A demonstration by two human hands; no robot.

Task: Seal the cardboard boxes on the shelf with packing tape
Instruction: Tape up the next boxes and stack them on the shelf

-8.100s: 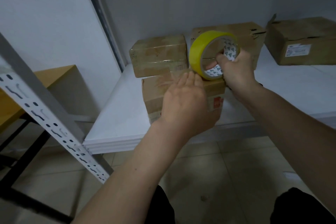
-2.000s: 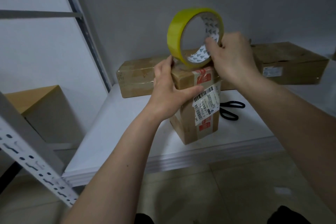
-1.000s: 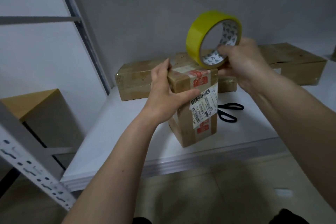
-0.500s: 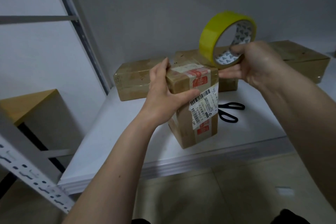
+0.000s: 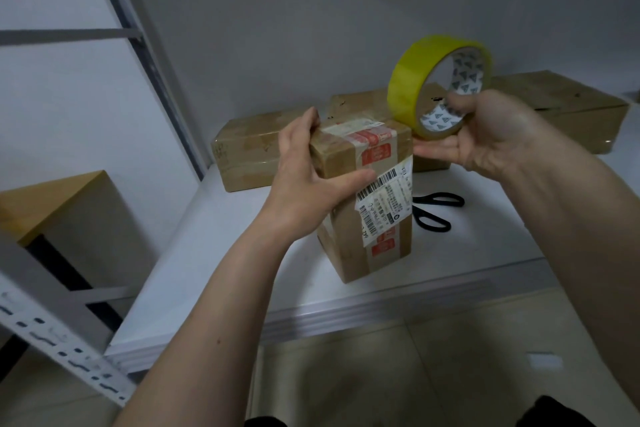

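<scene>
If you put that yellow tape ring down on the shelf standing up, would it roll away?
Probably, yes. The tape roll is a round hoop, so on its edge it could roll across the smooth white shelf. Laid flat, it should stay put. It also looks stiff, since it keeps its ring shape while the right hand grips it through the middle.

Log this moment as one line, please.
phase: taping upright box | left hand: grips box top | right hand: holds tape roll beside box top | scissors: lying on shelf

Upright labelled box point(image 5: 367, 204) on shelf point(image 5: 194, 253); yellow tape roll point(image 5: 408, 87) (raised) beside.
</scene>
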